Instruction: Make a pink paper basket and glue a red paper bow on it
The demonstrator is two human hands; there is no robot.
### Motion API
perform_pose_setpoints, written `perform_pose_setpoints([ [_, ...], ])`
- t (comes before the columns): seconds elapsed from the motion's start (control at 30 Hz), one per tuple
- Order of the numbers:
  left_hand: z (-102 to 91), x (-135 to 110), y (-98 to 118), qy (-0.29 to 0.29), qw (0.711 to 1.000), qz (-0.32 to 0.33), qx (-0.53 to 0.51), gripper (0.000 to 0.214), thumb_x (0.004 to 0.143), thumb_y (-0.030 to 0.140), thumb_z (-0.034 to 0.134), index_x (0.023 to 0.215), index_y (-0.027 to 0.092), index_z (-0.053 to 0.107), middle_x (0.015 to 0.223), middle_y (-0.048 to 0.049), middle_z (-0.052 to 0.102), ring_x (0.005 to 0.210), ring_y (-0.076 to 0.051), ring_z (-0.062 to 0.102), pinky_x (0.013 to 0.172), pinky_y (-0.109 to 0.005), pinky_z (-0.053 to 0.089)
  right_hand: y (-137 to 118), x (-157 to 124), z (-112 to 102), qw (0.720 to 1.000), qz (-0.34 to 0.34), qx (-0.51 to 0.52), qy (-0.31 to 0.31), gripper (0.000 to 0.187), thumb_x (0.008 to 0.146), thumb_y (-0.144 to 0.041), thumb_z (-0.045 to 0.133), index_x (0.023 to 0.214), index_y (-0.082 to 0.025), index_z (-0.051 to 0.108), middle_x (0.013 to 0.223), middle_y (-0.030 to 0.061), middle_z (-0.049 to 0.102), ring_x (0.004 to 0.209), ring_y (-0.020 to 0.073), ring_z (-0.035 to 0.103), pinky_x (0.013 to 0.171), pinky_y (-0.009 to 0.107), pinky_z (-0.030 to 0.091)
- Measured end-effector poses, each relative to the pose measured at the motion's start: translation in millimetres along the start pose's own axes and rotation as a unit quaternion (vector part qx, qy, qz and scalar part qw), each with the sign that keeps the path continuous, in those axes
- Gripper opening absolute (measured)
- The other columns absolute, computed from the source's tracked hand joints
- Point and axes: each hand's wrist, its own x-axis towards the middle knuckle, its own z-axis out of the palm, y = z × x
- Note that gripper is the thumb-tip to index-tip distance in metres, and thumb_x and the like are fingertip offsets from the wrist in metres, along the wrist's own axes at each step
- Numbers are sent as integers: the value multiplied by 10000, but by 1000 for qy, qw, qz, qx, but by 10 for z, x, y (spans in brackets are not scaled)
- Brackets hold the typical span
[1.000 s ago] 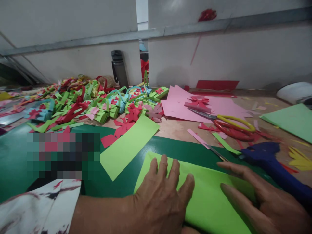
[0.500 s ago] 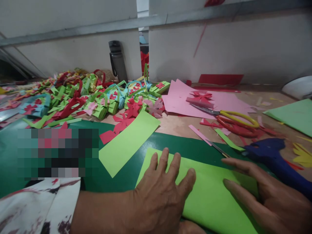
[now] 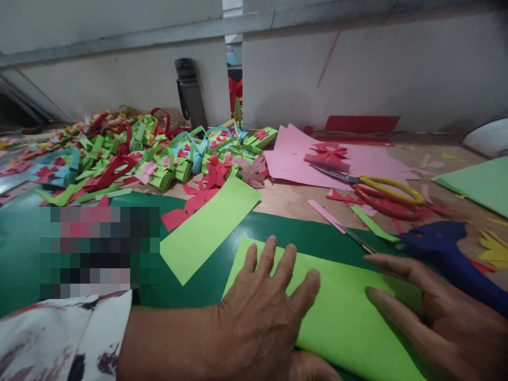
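Observation:
My left hand (image 3: 264, 301) lies flat with its fingers spread on a bright green paper sheet (image 3: 333, 312), pressing it to the green mat (image 3: 127, 198). At the sheet's right end is my right hand (image 3: 440, 312), its thumb over the paper and its forefinger stretched along the far edge, thumb and finger apart. The other fingers of that hand are hidden. A thin metal blade (image 3: 355, 238) lies just beyond the right forefinger's tip. Left of the sheet rests a green paper strip (image 3: 210, 233), its far end over red paper flowers (image 3: 198, 198).
A blue glue gun (image 3: 440, 238) lies beyond my right hand. Scissors (image 3: 392, 193) with yellow and red handles rest by pink sheets (image 3: 291, 159). Small paper baskets (image 3: 159, 172) are heaped at the back left, before a dark bottle (image 3: 192, 100). Light green paper (image 3: 480, 182) lies far right.
The camera view has shifted slightly. Both hands keep nearly the same pose on the green sheet, and nothing has been picked up or let go.

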Motion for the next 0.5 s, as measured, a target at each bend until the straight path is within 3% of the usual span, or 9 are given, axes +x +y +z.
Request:
perform_pose_setpoints([
  [0.13,6,2,3,4,1000,-1,-4,947,722,819,226,1457,222,244,1506,-217,205,1355,-473,34,1004,-720,142,32,27,5,999,-25,4,25,370,812,-592,440,1087,-354,506,837,-34,696,556,203,644,453,293,457],
  [0.27,8,8,8,4,1000,-1,-5,936,737,809,214,1455,211,247,1506,-232,178,1351,-478,16,995,-726,147,28,24,-1,999,-13,23,28,349,791,-586,461,1045,-354,525,742,-51,680,455,190,591,400,287,424],
  [0.5,12,2,23,-1,1000,-5,3,834,804,746,246,1448,216,255,1499,-224,214,1352,-479,65,1000,-721,157,-100,18,-94,998,53,17,-28,308,795,-505,502,1034,-315,544,727,-32,669,417,176,536,416,292,414],
])
